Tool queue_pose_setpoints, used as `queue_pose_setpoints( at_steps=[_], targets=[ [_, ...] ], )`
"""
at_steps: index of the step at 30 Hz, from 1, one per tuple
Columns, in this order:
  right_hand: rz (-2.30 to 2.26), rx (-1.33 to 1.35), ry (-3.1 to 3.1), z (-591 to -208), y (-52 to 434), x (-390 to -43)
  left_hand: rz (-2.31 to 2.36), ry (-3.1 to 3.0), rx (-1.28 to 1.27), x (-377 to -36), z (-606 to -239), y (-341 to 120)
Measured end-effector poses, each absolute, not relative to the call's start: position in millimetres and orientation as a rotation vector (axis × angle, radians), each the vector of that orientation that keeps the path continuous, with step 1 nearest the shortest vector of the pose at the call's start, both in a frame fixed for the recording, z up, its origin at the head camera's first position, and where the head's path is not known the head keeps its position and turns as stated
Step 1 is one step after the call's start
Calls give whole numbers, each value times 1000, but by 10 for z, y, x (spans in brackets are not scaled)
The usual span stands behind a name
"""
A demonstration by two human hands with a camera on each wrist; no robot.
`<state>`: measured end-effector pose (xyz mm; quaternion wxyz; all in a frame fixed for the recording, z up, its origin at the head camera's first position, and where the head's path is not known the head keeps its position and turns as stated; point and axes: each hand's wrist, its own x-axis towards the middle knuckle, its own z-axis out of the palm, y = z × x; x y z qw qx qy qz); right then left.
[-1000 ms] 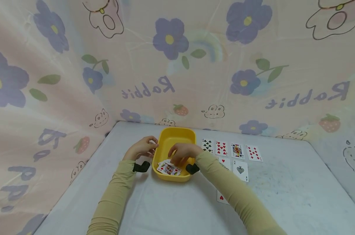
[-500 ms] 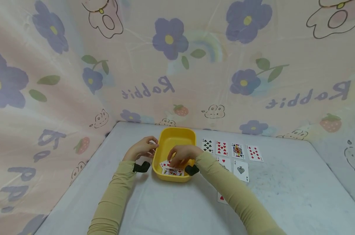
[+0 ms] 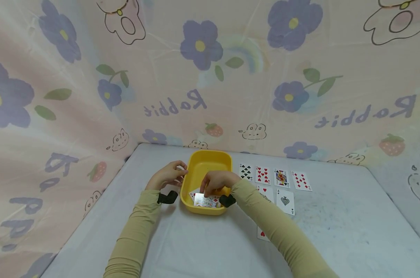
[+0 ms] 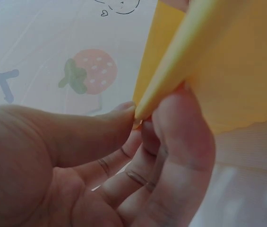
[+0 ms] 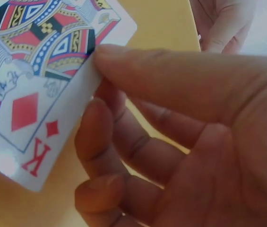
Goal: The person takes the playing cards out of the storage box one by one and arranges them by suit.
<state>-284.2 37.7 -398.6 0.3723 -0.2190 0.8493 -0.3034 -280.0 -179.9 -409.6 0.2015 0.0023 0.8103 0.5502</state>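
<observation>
My right hand (image 3: pixel 216 182) is inside the yellow plastic tray (image 3: pixel 204 164). Between thumb and fingers it pinches the edge of a playing card, the king of diamonds (image 5: pixel 38 61), lifted and tilted in the right wrist view. From the head the same king (image 3: pixel 203 200) catches glare. Other cards lie under it on the tray floor, partly covered. At the tray's left side my left hand (image 3: pixel 166 175) pinches the rim; the left wrist view has its thumb (image 4: pixel 95 135) on one side of the yellow wall (image 4: pixel 246 71) and fingers on the other.
Right of the tray, face-up cards lie in rows: a clubs card (image 3: pixel 245 173), a hearts card (image 3: pixel 262 175), a jack (image 3: pixel 281 178), a diamonds card (image 3: pixel 301 181) and the ace of spades (image 3: pixel 285 201). My right sleeve (image 3: pixel 272 227) partly covers a lower hearts card (image 3: pixel 263 233).
The right hand has shifted the cards in the tray and now has the king of diamonds raised from them. The left hand has stayed at the rim.
</observation>
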Motion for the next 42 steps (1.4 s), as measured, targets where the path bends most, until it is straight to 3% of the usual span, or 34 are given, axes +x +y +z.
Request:
queue_pose_setpoints(
  at_steps=[10, 23, 33, 42],
  targets=[
    [-799, -569, 2185, -3971, 399, -2887, 1521, 2281, -7, -2812, -4098, -1799],
    [-1142, -514, 2247, -3727, 654, -2888, 1526, 2281, 9, -2802, -4078, -1805],
    [-1386, -461, 2234, -3639, 1237, -2807, 1512, 2275, 25, -2788, -4070, -1781],
    [-1510, -368, 2231, -3792, 1932, -2657, 1505, 2269, 68, -2747, -4065, -1806]
  ],
)
